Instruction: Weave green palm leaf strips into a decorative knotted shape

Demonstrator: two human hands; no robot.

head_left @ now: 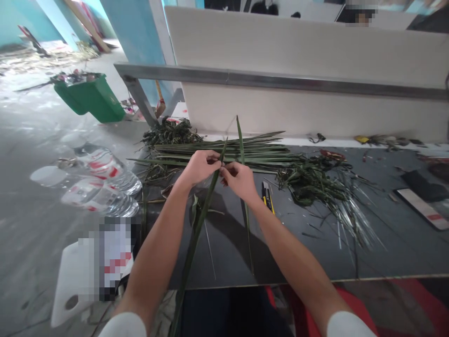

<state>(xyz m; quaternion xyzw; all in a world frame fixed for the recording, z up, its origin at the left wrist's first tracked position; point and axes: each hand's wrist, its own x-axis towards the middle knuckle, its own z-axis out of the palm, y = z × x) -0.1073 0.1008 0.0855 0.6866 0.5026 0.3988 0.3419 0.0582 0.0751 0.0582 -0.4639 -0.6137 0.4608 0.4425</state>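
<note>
My left hand (202, 167) pinches a long green leaf strip (200, 220), which runs down past the table's front edge. Touching it at the fingertips, my right hand (238, 179) is closed on the same strip near its upper part. A second narrow leaf (240, 135) stands up behind my right hand and appears again below it. Behind both hands lies a pile of long green leaves (259, 149). The yellow and black cutter (267, 197) rests to the right of my right hand. What exactly lies between the fingertips is too small to tell.
Woven leaf pieces (308, 180) lie at the right, with clear thin sticks (354, 215). More dark leaf pieces (171, 132) are heaped at the back left. Two large water bottles (101, 199) are at the left, a phone (423, 208) at the right. A metal rail (273, 80) crosses behind.
</note>
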